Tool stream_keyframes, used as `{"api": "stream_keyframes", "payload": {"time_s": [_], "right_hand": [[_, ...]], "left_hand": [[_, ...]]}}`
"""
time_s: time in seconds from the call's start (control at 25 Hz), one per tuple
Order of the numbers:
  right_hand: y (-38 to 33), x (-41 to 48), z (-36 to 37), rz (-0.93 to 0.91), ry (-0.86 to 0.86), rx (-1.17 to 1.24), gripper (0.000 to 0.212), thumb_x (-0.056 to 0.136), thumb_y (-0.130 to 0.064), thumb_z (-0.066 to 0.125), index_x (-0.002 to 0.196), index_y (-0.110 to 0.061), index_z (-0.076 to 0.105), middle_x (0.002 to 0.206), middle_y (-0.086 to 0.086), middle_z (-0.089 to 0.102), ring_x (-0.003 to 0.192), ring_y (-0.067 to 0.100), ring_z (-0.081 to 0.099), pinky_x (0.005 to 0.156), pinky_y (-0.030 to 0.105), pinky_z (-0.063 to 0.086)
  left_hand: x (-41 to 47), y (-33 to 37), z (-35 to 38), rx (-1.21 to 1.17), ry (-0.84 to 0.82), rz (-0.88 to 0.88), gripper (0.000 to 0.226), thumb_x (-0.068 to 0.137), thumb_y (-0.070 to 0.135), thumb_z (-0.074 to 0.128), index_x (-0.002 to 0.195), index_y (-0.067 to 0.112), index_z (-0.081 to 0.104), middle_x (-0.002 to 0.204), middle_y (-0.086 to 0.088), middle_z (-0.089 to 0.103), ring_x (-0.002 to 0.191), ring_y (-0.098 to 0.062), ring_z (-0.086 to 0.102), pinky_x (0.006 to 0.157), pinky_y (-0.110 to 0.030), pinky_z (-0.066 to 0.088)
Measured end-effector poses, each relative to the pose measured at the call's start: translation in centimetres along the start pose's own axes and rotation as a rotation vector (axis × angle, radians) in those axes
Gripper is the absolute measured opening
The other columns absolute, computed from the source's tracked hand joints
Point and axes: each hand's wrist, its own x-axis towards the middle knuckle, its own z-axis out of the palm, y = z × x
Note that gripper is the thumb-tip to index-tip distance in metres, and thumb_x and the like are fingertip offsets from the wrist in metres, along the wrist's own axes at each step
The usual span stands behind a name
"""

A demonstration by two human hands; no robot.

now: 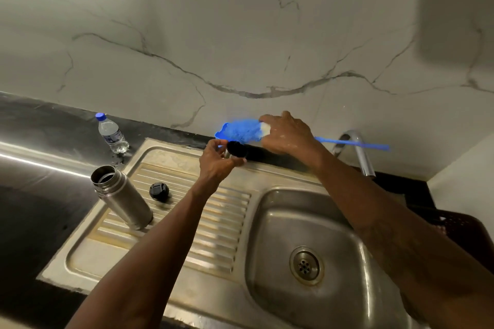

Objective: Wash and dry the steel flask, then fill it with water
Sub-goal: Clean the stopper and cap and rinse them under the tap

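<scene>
A black stone tabletop (40, 195) runs along the marble wall, with a stainless sink unit set into it: a ribbed drainboard (230, 224) on the left, a basin (270, 235) on the right. On the drainboard's left edge stands the steel flask (123, 197) (mouth open), with a black cap (159, 191) just beside it on the ribs. A blue-capped water bottle (112, 133) stands on the tabletop behind the drainboard's far left corner, with small wet spots at its foot.

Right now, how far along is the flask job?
Done: the steel flask stands open on the drainboard, its black stopper lying beside it. In hand: the left hand holds a small cap while the right hand holds the blue brush close to it. Left: whether the flask body is scrubbed I cannot tell; drying and filling with water remain.
</scene>
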Motion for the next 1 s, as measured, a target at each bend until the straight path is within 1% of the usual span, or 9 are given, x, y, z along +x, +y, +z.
{"api": "stream_keyframes", "payload": {"time_s": [0.08,0.2,0.36,0.48,0.6,0.76,0.84,0.92,1.0], "right_hand": [[1.8,-1.9,0.6,0.008,0.002,0.078,0.024,0.086,-0.039,0.048,0.108,-0.036,0.059,0.115,0.003,0.064,0.091,0.029,0.061,0.075,0.039,0.047],[3.4,-5.4,1.4,-0.028,-0.026,0.142,0.035,0.09,-0.043,0.05,0.123,-0.043,0.061,0.125,-0.002,0.069,0.106,0.029,0.063,0.087,0.042,0.049],[4.2,-9.6,2.6,-0.09,-0.042,0.102,0.051,0.088,-0.059,0.058,0.139,-0.051,0.053,0.134,-0.007,0.067,0.119,0.026,0.062,0.094,0.039,0.046],[6.8,-11.0,4.2,-0.012,0.012,0.19,0.057,0.087,-0.076,0.054,0.135,-0.046,0.06,0.136,-0.01,0.067,0.125,0.023,0.06,0.1,0.038,0.044],[9.0,-12.1,5.4,-0.016,0.04,0.166,0.049,0.093,-0.069,0.051,0.133,-0.043,0.063,0.137,-0.011,0.066,0.127,0.021,0.059,0.107,0.041,0.045],[9.3,-13.2,7.5,-0.302,0.155,-0.102,0.042,0.097,-0.051,0.061,0.136,-0.038,0.063,0.118,0.002,0.072,0.104,0.027,0.068,0.085,0.039,0.051],[10.9,-13.7,8.6,-0.416,0.285,-0.237,0.042,0.092,-0.036,0.071,0.134,-0.033,0.066,0.102,0.007,0.072,0.085,0.029,0.069,0.069,0.036,0.05],[12.4,-13.9,9.0,-0.34,0.315,-0.302,0.038,0.093,-0.032,0.067,0.131,-0.031,0.066,0.099,0.006,0.072,0.081,0.027,0.068,0.065,0.034,0.047],[11.9,-14.7,8.8,-0.09,0.165,-0.147,0.027,0.098,-0.039,0.056,0.121,-0.028,0.066,0.095,0.003,0.072,0.077,0.02,0.065,0.064,0.029,0.043]], "left_hand": [[-1.1,0.0,-0.9,0.047,-0.004,0.051,0.072,0.06,0.009,0.1,0.119,0.024,0.061,0.122,0.003,0.071,0.101,-0.008,0.068,0.082,-0.018,0.053],[-3.3,-0.4,-1.3,0.222,-0.079,0.132,0.067,0.063,0.009,0.098,0.123,0.018,0.069,0.108,0.008,0.071,0.093,-0.008,0.068,0.068,-0.007,0.046],[-6.2,-1.8,0.4,0.338,-0.141,0.285,0.065,0.064,0.018,0.099,0.12,0.015,0.067,0.106,0.007,0.073,0.095,-0.008,0.07,0.083,-0.022,0.057],[-7.7,-2.8,1.0,0.373,-0.191,0.357,0.071,0.07,0.019,0.096,0.125,0.021,0.053,0.105,0.014,0.067,0.088,0.003,0.066,0.077,-0.011,0.052],[-8.6,-3.1,1.8,0.473,-0.251,0.451,0.071,0.066,0.019,0.098,0.12,0.019,0.052,0.106,0.005,0.069,0.084,-0.006,0.067,0.071,-0.009,0.05],[-10.3,-2.0,3.9,0.607,-0.325,0.609,0.072,0.062,0.025,0.098,0.128,0.015,0.07,0.109,-0.002,0.076,0.09,-0.009,0.064,0.085,-0.026,0.058],[-11.2,-1.6,5.0,0.618,-0.355,0.672,0.067,0.064,0.024,0.097,0.127,0.015,0.073,0.104,-0.002,0.078,0.082,-0.007,0.062,0.082,-0.015,0.055],[-12.0,-0.9,6.2,0.59,-0.286,0.735,0.065,0.067,0.026,0.096,0.126,0.012,0.074,0.101,0.001,0.078,0.081,-0.005,0.062,0.075,0.002,0.042],[-12.6,-0.7,7.4,0.529,-0.231,0.79,0.065,0.069,0.03,0.096,0.126,0.011,0.072,0.103,0.008,0.073,0.085,-0.003,0.065,0.08,0.004,0.042]]}}
